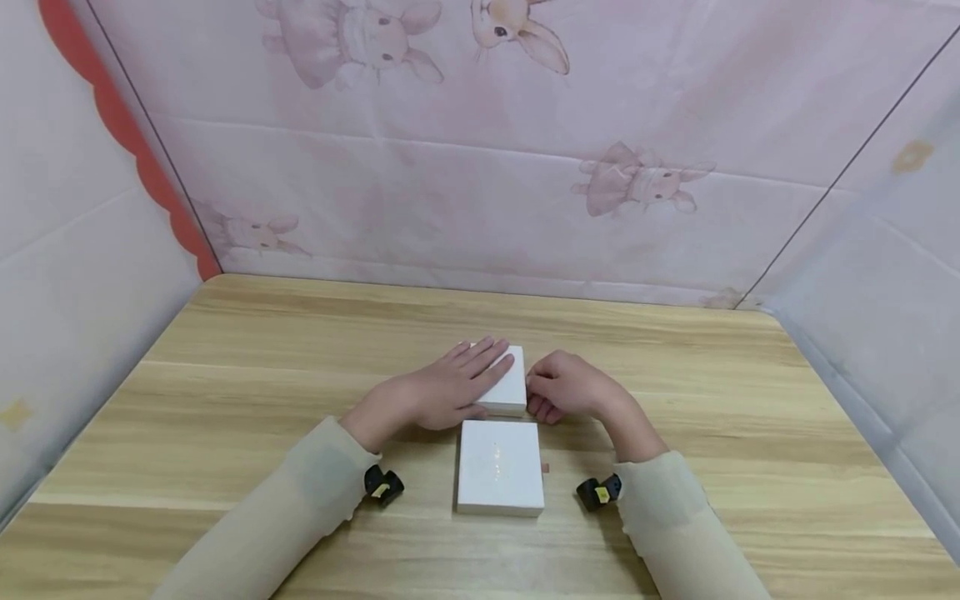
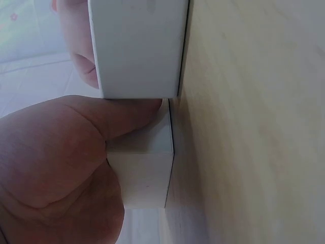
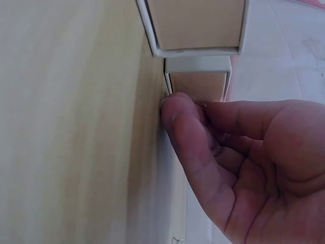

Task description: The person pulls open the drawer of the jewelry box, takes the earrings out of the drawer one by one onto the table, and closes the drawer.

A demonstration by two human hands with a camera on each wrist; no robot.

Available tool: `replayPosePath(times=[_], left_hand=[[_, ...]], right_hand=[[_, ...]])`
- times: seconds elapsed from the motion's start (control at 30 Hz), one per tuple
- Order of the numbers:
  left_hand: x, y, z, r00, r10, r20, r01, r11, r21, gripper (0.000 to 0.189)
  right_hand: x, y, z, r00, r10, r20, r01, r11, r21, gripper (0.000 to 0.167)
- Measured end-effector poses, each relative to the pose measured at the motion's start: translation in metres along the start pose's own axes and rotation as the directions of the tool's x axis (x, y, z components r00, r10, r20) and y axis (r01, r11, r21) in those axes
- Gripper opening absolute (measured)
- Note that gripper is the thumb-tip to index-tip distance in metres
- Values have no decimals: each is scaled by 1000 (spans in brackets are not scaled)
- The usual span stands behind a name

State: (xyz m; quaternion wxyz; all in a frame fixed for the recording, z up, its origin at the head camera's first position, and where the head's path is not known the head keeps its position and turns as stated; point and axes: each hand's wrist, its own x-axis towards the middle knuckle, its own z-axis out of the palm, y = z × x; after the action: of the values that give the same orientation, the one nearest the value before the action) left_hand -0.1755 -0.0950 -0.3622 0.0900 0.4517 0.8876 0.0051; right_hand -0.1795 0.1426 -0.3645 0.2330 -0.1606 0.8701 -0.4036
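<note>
Two white boxes lie one behind the other on the table. My left hand (image 1: 453, 385) rests across the top of the far box (image 1: 513, 383), fingers straight. Its thumb (image 2: 129, 114) presses along that box's near side. At the far box's right end, my right hand (image 1: 566, 387) has thumb and curled fingers (image 3: 190, 140) pinched together against the tan drawer face (image 3: 195, 84); the small pull tab there is covered by the fingertips. The near box (image 1: 498, 467), with gold lettering on its lid, lies untouched between the forearms. A small brownish pull tab (image 1: 546, 468) sticks out of its right side.
The wood-grain table (image 1: 262, 367) ends at a pink fabric backdrop (image 1: 487, 217) with rabbit prints. Pale panels stand at the left and right. Black wrist cameras sit by the left cuff (image 1: 384, 486) and the right cuff (image 1: 598, 493), beside the near box.
</note>
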Motion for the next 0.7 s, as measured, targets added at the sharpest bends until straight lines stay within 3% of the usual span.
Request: replayPosePath(times=[0.5, 0.7], left_hand=[[-2, 0, -1, 1000, -12, 21, 12, 1000, -6, 76], [-3, -1, -1, 1000, -3, 0, 3, 998, -58, 76]], right_hand=[[0, -4, 2, 1000, 3, 9, -3, 1000, -5, 28], [0, -4, 0, 1000, -4, 15, 4, 1000, -18, 27]])
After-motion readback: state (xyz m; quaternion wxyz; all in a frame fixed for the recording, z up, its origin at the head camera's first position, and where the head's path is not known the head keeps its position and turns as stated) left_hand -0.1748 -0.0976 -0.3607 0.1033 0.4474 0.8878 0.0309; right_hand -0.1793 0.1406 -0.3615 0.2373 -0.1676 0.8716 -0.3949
